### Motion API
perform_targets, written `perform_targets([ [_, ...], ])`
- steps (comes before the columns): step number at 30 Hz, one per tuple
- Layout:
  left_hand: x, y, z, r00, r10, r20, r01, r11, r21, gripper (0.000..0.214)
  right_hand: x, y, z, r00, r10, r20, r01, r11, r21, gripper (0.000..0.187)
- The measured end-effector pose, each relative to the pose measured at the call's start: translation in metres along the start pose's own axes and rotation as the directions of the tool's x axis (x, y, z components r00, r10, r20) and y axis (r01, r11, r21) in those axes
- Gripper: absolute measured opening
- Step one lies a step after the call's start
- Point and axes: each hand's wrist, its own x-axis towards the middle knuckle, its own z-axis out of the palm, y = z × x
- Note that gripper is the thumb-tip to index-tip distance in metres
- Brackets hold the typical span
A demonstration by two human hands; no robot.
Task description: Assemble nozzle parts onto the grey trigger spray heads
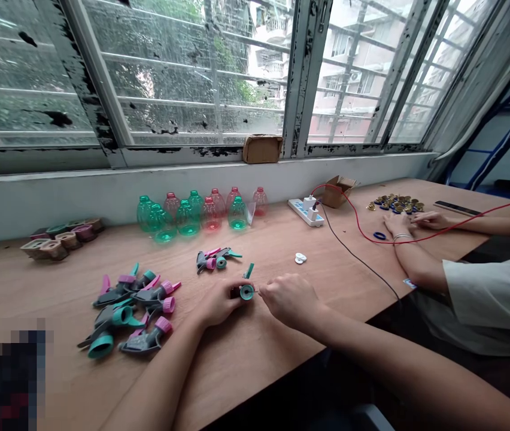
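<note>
My left hand (224,302) is closed around a spray trigger head with a teal collar (246,292) and a teal lever; the collar's opening faces me. Just to its right, my right hand (288,299) is pinched, its fingertips close to the collar. Something thin and pale seems to show at those fingertips, too small to name. Left of my left hand lies a pile of spray trigger heads (140,308) in grey, pink and teal. A smaller group of trigger heads (217,260) rests beyond my hands.
Green and red clear bottles (188,218) stand along the wall. Small containers (60,239) sit at the left. Farther right are white discs (300,258), a power strip (305,212), cables and a cardboard box (336,191). A co-worker's hands (401,224) are near gold-coloured pieces (394,202).
</note>
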Motion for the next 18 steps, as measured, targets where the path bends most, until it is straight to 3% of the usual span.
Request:
perform_targets([
  [18, -0.001, 0.001, 0.003, 1.000, 0.000, -0.014, 0.000, 1.000, 0.012, 0.030, 0.004, 0.024, 0.004, 0.999, -0.049, -0.017, 0.051, 0.993, 0.107, 0.042],
])
